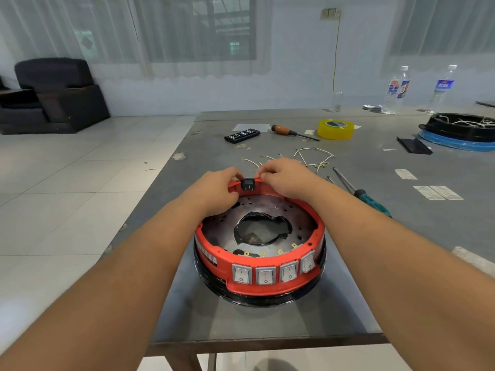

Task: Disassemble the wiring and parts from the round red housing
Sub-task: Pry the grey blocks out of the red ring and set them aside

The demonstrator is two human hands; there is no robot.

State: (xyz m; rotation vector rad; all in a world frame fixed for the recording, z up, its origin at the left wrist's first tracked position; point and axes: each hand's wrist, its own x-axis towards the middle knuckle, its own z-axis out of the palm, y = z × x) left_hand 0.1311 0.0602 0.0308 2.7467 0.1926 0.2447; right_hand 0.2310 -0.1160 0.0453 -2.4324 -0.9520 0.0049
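Housing (257, 274), red, under our hands (214, 190) (288, 180) pinching its twelve-o'clock socket (247, 183); loose wires (313, 158), screwdrivers (293, 132) (359, 190) beyond on the tabletop (348, 236).

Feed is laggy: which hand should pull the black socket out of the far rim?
Left hand: its fingers already grip the black socket. The right hand pinches the red housing rim beside it, bracing.

left hand (217, 190) bare | right hand (288, 180) bare | forearms unsleeved
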